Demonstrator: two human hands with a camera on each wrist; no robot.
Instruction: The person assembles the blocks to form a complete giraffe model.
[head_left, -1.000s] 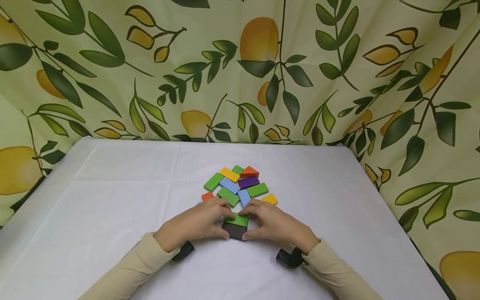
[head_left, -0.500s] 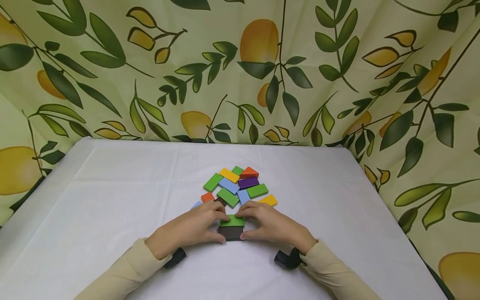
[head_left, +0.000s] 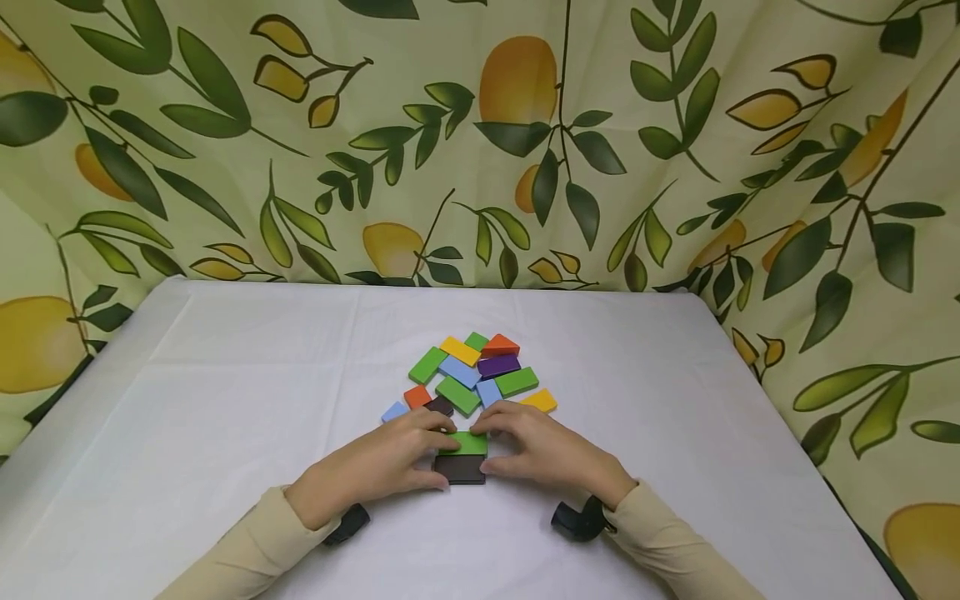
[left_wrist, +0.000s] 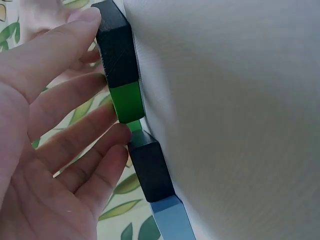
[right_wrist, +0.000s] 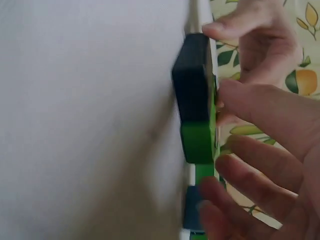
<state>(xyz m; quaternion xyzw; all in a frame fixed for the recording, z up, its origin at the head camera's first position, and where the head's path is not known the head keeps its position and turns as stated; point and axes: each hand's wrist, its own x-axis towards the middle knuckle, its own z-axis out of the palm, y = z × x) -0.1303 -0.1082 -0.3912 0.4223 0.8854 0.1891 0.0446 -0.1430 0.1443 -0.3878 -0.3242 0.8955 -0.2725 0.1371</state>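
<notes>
A dark brown block [head_left: 461,470] lies flat on the table, its far long edge against a green block [head_left: 472,443]. My left hand [head_left: 367,462] holds the pair from the left, with the thumb at the dark block's near corner and fingertips on the green one. From the right, my right hand [head_left: 551,450] holds the same two, thumb on the dark block's side and fingers at the green block's far corner. The left wrist view shows the dark block [left_wrist: 116,45] and green block [left_wrist: 126,101] end-on. In the right wrist view, the green block [right_wrist: 197,142] sits beside the curled fingers.
Beyond my hands lies a loose cluster of blocks, among them a purple block [head_left: 498,366], an orange triangle [head_left: 500,344] and a yellow block [head_left: 540,400]. Another dark block [head_left: 440,406] and a light blue block [head_left: 394,411] lie near my left fingers. A patterned curtain [head_left: 420,150] hangs behind the table.
Both hands and the dark and green blocks have shifted slightly left and nearer. The dark block and light blue block beyond my left fingers now show more.
</notes>
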